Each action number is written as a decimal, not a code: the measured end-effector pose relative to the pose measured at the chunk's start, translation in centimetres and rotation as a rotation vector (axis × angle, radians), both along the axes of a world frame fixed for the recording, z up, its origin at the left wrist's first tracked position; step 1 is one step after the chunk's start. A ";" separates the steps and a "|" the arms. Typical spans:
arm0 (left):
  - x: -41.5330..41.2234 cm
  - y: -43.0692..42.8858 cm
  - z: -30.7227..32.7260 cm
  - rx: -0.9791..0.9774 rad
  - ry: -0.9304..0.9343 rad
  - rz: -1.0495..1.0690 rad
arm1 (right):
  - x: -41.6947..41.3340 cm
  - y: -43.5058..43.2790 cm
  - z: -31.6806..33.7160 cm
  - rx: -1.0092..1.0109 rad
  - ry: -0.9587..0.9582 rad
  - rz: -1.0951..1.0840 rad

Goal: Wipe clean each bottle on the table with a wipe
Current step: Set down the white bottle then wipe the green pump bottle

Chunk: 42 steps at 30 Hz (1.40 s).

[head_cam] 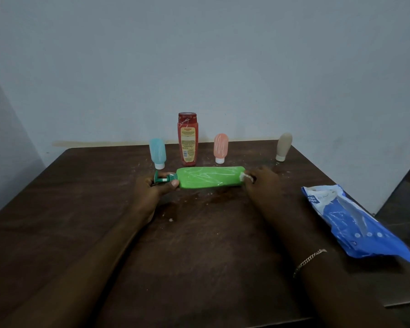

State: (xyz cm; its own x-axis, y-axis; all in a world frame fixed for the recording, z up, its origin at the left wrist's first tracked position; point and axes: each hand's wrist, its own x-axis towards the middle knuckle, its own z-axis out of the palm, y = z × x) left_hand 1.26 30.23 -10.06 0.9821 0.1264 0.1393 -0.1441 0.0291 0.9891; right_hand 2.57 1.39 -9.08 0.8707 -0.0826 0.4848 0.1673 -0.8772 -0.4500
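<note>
A green pump bottle [208, 177] streaked with white marks lies sideways above the dark wooden table [81, 221], pump end to the left. My left hand [155, 185] grips its neck and green pump head. My right hand [260, 179] pinches a small white wipe [245, 177] against the bottle's right end. Behind stand a light blue bottle [158, 152], a tall red bottle [188, 139], a pink bottle [221, 147] with white scribbles and a beige bottle [284, 146], the three small ones upside down on white caps.
A blue and white pack of wipes [355, 221] lies on the table's right side near the edge. White crumbs and smears dot the tabletop around the bottles. A pale wall rises right behind the table's far edge.
</note>
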 end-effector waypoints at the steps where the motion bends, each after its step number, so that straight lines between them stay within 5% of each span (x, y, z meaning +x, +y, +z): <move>1: 0.0 -0.1 0.0 0.005 -0.002 -0.007 | -0.1 0.4 0.1 0.008 -0.031 0.010; 11: 0.3 -0.4 -0.3 0.048 -0.028 0.006 | 0.2 0.2 0.2 0.068 0.004 0.004; 16: 0.5 -0.1 -0.5 0.020 -0.027 0.017 | -1.0 1.9 0.4 -0.021 0.014 0.189; 21: 0.3 -0.5 -0.3 0.026 -0.021 -0.006 | -0.1 0.2 0.4 0.047 -0.021 0.035; 27: 0.3 -0.4 -0.2 -0.006 -0.020 0.001 | -1.9 3.0 0.6 -0.013 -0.053 0.270; 32: 0.3 -0.5 -0.2 0.041 -0.037 0.005 | -0.7 1.3 0.7 0.060 -0.041 0.111; 39: 0.3 -0.5 -0.4 0.016 -0.038 0.019 | -2.0 3.7 0.0 -0.012 -0.041 0.333; 42: 0.3 -0.5 -0.3 0.011 -0.036 0.021 | -1.1 1.7 -0.1 0.058 -0.048 0.218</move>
State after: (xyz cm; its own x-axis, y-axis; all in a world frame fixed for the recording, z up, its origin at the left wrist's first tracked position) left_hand 1.53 29.76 -10.38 0.9736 0.1455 0.1761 -0.1800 0.0143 0.9836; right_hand 1.45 3.04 -9.17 0.8472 0.0756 0.5259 0.3722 -0.7909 -0.4858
